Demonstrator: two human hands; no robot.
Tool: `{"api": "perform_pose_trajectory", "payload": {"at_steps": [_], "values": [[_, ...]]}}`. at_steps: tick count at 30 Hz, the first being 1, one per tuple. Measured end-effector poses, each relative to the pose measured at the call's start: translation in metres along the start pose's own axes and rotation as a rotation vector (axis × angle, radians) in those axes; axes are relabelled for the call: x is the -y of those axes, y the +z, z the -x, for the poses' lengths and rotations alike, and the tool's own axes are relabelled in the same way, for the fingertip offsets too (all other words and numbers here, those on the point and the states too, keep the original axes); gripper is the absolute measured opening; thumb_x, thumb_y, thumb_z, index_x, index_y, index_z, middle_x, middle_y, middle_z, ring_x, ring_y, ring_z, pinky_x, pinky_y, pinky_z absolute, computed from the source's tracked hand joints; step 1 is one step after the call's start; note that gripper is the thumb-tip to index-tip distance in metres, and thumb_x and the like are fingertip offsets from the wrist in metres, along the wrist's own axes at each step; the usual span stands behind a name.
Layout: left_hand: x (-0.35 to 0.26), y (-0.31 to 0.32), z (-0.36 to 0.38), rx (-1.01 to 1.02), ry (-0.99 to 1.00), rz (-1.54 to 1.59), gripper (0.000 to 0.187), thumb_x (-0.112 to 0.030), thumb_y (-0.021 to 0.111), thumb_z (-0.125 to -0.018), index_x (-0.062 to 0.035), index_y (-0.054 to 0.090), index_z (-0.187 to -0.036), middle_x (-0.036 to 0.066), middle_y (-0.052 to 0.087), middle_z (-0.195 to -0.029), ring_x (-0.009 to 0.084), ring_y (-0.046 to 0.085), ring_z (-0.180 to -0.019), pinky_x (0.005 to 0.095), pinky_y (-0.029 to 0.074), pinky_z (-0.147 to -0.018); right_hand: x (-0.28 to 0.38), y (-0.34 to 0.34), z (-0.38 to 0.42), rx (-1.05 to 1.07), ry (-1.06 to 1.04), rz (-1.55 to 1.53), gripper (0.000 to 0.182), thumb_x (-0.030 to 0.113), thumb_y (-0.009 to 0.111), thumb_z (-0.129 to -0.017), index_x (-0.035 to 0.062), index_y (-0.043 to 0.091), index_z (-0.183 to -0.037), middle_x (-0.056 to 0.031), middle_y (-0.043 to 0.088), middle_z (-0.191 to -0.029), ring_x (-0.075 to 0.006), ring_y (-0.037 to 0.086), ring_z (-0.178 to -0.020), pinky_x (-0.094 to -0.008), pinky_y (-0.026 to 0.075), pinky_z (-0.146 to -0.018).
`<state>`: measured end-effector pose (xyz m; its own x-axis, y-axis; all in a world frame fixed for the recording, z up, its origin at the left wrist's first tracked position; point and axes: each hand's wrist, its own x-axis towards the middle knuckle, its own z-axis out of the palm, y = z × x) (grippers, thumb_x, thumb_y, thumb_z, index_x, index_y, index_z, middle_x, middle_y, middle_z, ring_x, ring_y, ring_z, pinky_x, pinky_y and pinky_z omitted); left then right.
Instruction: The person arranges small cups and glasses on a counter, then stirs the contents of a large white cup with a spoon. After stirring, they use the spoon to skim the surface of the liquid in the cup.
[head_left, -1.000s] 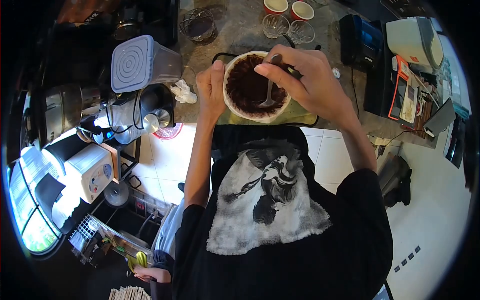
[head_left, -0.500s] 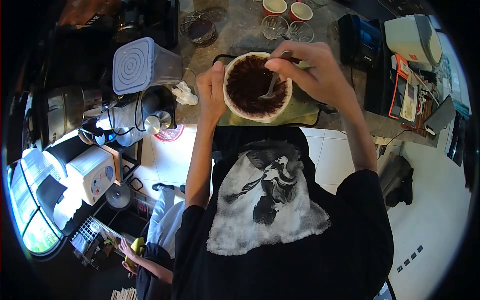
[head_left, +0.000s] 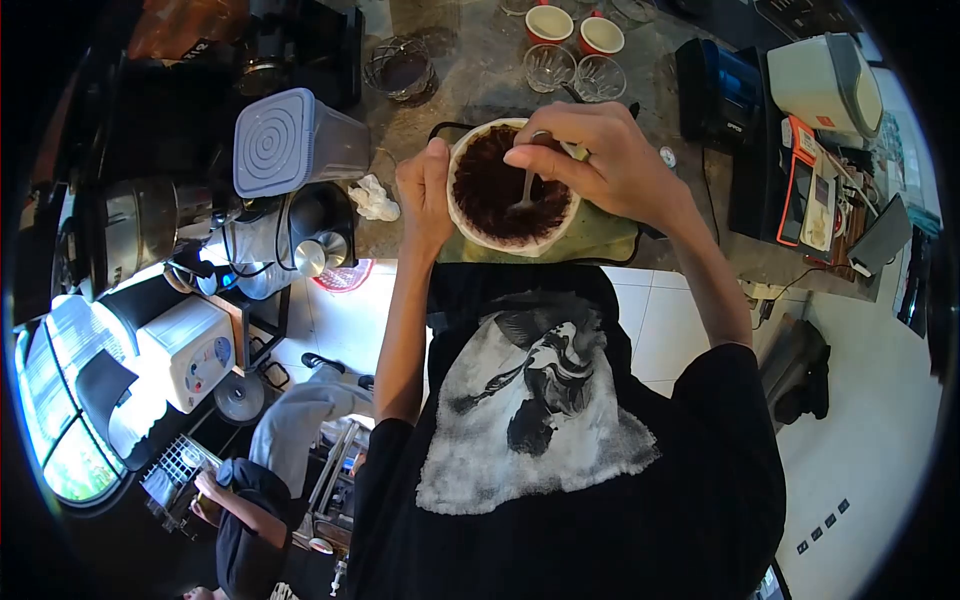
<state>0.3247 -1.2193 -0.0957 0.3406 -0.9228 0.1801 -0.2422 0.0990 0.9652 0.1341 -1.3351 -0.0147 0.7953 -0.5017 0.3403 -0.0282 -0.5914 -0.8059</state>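
Note:
A round bowl with a white, slightly uneven rim (head_left: 462, 222) sits at the counter's front edge on a green mat (head_left: 605, 240). Dark brown, powdery-looking stuff (head_left: 485, 185) fills it and coats its inner wall. My left hand (head_left: 424, 195) is closed against the bowl's left side, thumb up by the rim. Over the bowl's right side, my right hand (head_left: 610, 165) pinches the handle of a metal spoon (head_left: 528, 188). The spoon points down, its tip in the dark stuff. The bowl's far right rim is hidden behind my right hand.
On the left stand a lidded plastic tub (head_left: 275, 145) and a crumpled white tissue (head_left: 373, 198). Two red cups (head_left: 600, 36) and several clear glasses (head_left: 549, 68) are at the back. A co-worker (head_left: 250, 520) is at the lower left.
The spoon has swung more upright and shifted slightly left in the bowl, with my right hand moving left and down. My left hand keeps its hold. The co-worker has moved down and left.

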Motion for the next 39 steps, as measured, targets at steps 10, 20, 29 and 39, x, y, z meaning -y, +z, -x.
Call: {"api": "perform_pose_trajectory", "payload": {"at_steps": [10, 20, 29, 39], "values": [[0.001, 0.003, 0.002, 0.01, -0.035, 0.037, 0.051, -0.031, 0.04, -0.107, -0.0024, 0.058, -0.068, -0.003, 0.051, -0.061, 0.0048, 0.043, -0.058, 0.0261, 0.033, -0.052, 0.001, -0.009, 0.003, 0.051, 0.026, -0.065, 0.018, 0.017, 0.071, -0.09, -0.0009, 0.068, -0.087, -0.0081, 0.064, -0.07, -0.0182, 0.064, -0.061, -0.0287, 0.047, -0.056], [-0.004, 0.006, 0.001, 0.013, -0.042, 0.05, 0.051, -0.031, 0.04, -0.107, -0.0023, 0.058, -0.068, -0.003, 0.052, -0.062, 0.0045, 0.043, -0.058, 0.026, 0.034, -0.052, 0.013, -0.013, 0.009, 0.008, -0.01, 0.028, 0.024, 0.025, 0.07, -0.09, 0.0009, 0.07, -0.094, -0.0146, 0.069, -0.086, -0.029, 0.067, -0.071, -0.0348, 0.052, -0.065], [-0.006, 0.006, 0.002, 0.011, -0.047, 0.061, 0.051, -0.03, 0.039, -0.107, -0.0019, 0.058, -0.069, -0.002, 0.052, -0.062, 0.0052, 0.043, -0.058, 0.0273, 0.033, -0.053, 0.032, -0.01, 0.012, 0.015, 0.044, -0.102, 0.021, 0.022, 0.072, -0.089, 0.0009, 0.069, -0.088, -0.0112, 0.067, -0.079, -0.0274, 0.065, -0.066, -0.0342, 0.049, -0.058], [-0.011, 0.004, 0.002, -0.007, -0.042, 0.081, 0.052, -0.03, 0.04, -0.107, -0.003, 0.053, -0.065, -0.003, 0.048, -0.059, 0.0053, 0.04, -0.056, 0.028, 0.031, -0.051, 0.016, 0.014, 0.011, -0.066, -0.034, 0.04, 0.016, 0.012, 0.075, -0.084, -0.002, 0.068, -0.087, -0.0091, 0.065, -0.075, -0.0226, 0.063, -0.066, -0.0313, 0.047, -0.057]]}}
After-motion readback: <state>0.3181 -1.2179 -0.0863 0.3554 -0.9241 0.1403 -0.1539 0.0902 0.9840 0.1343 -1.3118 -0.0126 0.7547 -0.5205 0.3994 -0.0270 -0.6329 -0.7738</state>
